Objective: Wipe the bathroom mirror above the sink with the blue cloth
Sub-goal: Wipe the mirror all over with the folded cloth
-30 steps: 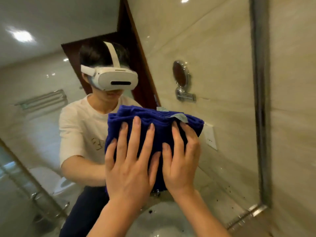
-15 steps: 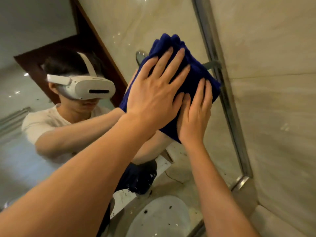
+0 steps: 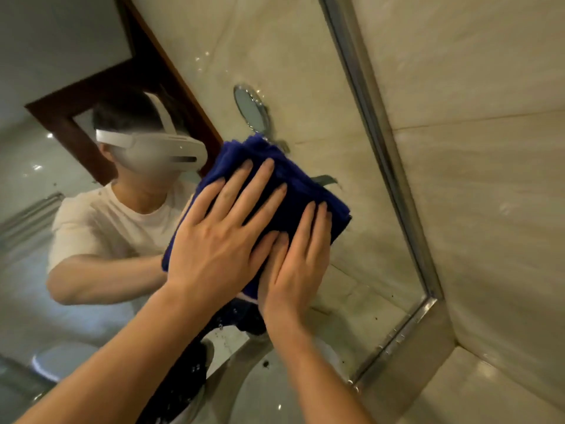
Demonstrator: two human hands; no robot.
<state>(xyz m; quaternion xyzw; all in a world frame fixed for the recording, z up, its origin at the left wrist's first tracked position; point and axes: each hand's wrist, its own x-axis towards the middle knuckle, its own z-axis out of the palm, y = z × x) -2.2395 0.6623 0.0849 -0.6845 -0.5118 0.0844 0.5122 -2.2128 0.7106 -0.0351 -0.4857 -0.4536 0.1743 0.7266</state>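
A folded dark blue cloth (image 3: 293, 185) lies flat against the bathroom mirror (image 3: 351, 142), near its middle. My left hand (image 3: 220, 237) presses on the cloth with straight, spread fingers. Beside it, my right hand (image 3: 295, 267) presses the cloth's lower right part, fingers straight and together. A grey label (image 3: 325, 179) sticks out at the cloth's right edge. The mirror reflects a person in a white T-shirt wearing a white headset.
The mirror's metal frame (image 3: 388, 166) runs down the right side to a lower corner (image 3: 428, 301). Beige marble wall (image 3: 477, 179) lies to the right. A round wall mirror (image 3: 249, 108) and a dark wooden door frame (image 3: 171, 75) show in the reflection. A white sink basin (image 3: 275, 390) sits below.
Both hands and the cloth have slid down and left from the mirror's upper right edge toward its middle. A second ago they were lower, near the sink.
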